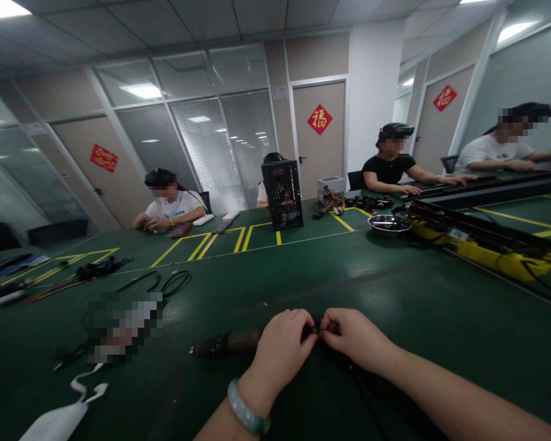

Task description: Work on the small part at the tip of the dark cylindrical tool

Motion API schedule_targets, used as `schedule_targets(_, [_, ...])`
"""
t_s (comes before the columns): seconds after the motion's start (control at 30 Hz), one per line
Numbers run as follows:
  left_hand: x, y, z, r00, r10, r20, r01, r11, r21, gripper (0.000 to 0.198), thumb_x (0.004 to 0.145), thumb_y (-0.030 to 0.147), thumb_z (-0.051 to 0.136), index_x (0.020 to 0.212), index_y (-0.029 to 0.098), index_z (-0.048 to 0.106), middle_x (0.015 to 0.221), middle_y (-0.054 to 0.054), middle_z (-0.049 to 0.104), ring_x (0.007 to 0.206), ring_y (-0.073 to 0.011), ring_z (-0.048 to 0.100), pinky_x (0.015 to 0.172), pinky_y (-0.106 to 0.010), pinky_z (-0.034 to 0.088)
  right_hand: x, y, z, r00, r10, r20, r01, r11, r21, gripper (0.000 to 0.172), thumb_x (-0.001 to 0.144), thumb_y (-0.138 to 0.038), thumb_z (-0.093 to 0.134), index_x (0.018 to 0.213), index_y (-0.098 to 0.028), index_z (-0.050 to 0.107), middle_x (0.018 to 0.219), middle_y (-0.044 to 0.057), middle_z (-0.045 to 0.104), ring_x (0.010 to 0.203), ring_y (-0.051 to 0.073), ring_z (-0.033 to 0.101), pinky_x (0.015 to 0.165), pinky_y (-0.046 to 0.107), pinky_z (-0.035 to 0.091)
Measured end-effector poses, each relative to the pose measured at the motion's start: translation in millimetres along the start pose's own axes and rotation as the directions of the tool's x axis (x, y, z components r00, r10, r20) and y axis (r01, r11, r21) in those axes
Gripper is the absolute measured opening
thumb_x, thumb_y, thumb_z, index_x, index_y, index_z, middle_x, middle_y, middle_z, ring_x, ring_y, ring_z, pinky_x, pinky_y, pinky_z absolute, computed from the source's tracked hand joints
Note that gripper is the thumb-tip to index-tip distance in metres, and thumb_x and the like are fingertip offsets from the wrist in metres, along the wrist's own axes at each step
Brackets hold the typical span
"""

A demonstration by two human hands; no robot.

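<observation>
- The small dark piece (pixel 316 330) is mostly covered by the fingertips of the left hand (pixel 282 340) and right hand (pixel 354 338); its kind cannot be made out.
- The electric screwdriver's (pixel 224 344) rear end is hidden behind the left hand.
- The white face mask (pixel 57 422) is cut off by the bottom edge.
- A seated person (pixel 261 196) is largely concealed by the black computer case (pixel 282 195).
- The item (pixel 126 327) near the mask is blurred by pixel blocks.

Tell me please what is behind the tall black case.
Behind the case, a person shows in part: the dark top of a head above it, pale clothing past its left edge in the picture. The rest is covered; the hands cannot be seen.
</observation>
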State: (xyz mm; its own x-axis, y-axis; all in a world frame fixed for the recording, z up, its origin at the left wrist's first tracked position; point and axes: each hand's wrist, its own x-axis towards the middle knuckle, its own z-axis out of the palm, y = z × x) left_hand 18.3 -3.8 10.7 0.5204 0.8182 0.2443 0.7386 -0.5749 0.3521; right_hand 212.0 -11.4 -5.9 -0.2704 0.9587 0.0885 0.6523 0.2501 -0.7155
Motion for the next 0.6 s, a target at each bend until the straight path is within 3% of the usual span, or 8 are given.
schedule_targets(0.43, [0.2,2.9,-2.3,0.998,0.06,0.017,-0.06,0.998,-0.016,0.012,0.083,0.014,0.059,0.09,0.024,0.059,0.093,0.003,0.062,0.09,-0.0167,0.056,0.091,-0.033,0.039,0.2,0.5,-1.5,1.0,-0.002,0.013,0.002,0.999,-0.047,0.007,0.08,-0.022,0.061,0.082,-0.021,0.067,0.073,-0.002,0.067,0.066,0.013,0.061,0.056,0.02,0.038])
schedule_targets(0.6, [-0.5,3.1,-2.6,1.0,0.02,0.007,-0.02,1.0,0.014,0.012,0.083,0.018,0.06,0.094,0.023,0.057,0.095,0.001,0.061,0.091,-0.019,0.055,0.085,-0.034,0.041,0.0,0.0,-1.6,1.0,-0.003,0.015,0.004,0.999,-0.047,0.007,0.082,-0.023,0.06,0.082,-0.021,0.067,0.074,-0.002,0.067,0.066,0.013,0.061,0.057,0.021,0.039])
